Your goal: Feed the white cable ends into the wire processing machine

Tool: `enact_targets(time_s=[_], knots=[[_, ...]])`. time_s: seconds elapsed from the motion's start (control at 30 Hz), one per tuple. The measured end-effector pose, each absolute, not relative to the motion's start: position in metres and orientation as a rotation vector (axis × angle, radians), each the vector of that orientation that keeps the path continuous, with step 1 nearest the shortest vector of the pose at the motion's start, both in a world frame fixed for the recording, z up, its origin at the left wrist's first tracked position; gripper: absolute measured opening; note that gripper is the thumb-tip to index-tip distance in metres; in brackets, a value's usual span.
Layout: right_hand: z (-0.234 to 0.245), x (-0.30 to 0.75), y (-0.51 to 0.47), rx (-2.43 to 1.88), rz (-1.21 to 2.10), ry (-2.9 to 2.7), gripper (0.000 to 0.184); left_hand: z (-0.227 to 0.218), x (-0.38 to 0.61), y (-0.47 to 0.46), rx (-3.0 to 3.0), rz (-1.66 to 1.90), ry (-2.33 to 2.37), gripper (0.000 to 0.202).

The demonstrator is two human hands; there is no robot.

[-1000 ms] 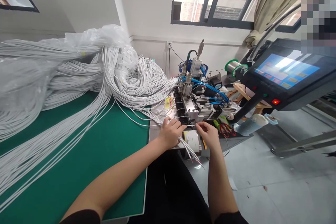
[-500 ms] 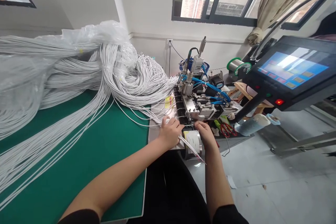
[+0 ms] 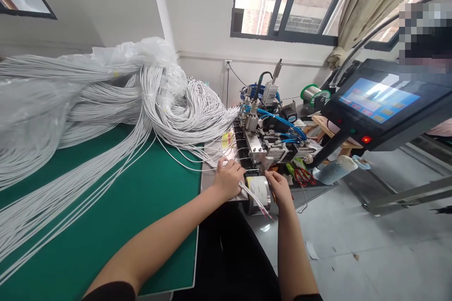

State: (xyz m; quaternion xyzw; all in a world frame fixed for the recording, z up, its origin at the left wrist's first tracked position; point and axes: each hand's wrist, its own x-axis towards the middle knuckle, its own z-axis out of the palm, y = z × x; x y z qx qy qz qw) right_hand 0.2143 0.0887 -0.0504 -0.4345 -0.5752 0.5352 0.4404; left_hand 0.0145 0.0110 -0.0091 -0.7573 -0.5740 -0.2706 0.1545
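Observation:
My left hand [image 3: 229, 179] is closed around a few thin white cables [image 3: 256, 200]. Their pinkish ends stick out below it, toward the right. It rests at the front of a machine with metal blocks and blue air tubes [image 3: 254, 143]. One cable runs from by my left fingers across the machine's front edge. My right hand [image 3: 280, 188] is beside that edge, thumb and fingers pinched together; whatever lies between them is too small to make out. Just below both hands is a metal cylinder with a paper label [image 3: 259, 189]. Several cables lie across the machine's black strip [image 3: 243, 146].
A large heap of white cables [image 3: 208, 120], partly in clear plastic, covers the back of the green table [image 3: 169, 193]. At right are a touchscreen panel [image 3: 381, 96], a wire spool [image 3: 312, 95], red-handled scissors [image 3: 304, 176] and a bluish roll [image 3: 337, 169]. Another person is partly visible behind the panel.
My right hand has drawn slightly right and down, away from the cable at the machine's edge. My left hand stays almost still with its cables. The camera view has shifted a little.

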Motion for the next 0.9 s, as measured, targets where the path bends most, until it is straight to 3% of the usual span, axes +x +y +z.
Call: enact_targets(time_s=[0.3, 0.53, 0.7, 0.8, 0.9], knots=[[-0.019, 0.226, 0.066, -1.118, 1.091, -1.613, 0.039, -0.013, 0.013, 0.013, -2.125, -0.763, -1.756, 0.035], [0.007, 0.227, 0.039, -0.961, 1.205, -1.811, 0.027, -0.009, 0.010, 0.011, -2.172, -0.876, -1.487, 0.023], [0.017, 0.219, 0.029, -0.754, 1.233, -2.071, 0.038, -0.011, 0.008, 0.012, -2.241, -0.910, -1.304, 0.032], [0.015, 0.213, 0.028, -0.784, 1.113, -1.978, 0.024, -0.012, 0.008, 0.013, -2.256, -0.859, -1.299, 0.031], [0.008, 0.210, 0.033, -0.928, 1.042, -1.780, 0.024, -0.010, 0.009, 0.012, -2.246, -0.858, -1.322, 0.028]])
